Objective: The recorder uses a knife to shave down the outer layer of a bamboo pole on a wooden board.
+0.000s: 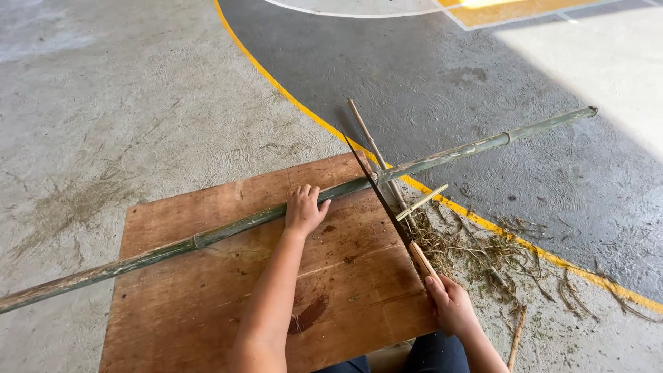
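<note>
Far left first: the long green bamboo pole (228, 230) ran in from the 8 o'clock edge, crossed the brown plywood board (207, 290) lying flat on the concrete floor (103, 103), & climbed away toward 2 o'clock, its far tip well past the board. Mid-frame, the left hand (304, 209) was pressed down on the pole, palm over it, fingers draped across the top w/ the thumb on the near side, pinning it to the board rather than wrapping it fully. Just right of that hand, at about 1 o'clock from it, the thin dark saw blade (376, 186) met the pole at the board's right edge, crossing it at a steep angle. The blade ran back down toward 5 o'clock into a pale wooden handle (420, 259), & the right hand (452, 304) was closed tight round that handle's end, near the person's knees. Beside the blade lay a thin stick (366, 138) pointing to 11 o'clock & a short pale offcut (423, 202). Further right, dry shavings & fibres (497, 255) were scattered along the yellow painted line (290, 97), which curved from 12 o'clock down to the 4 o'clock edge.
</note>
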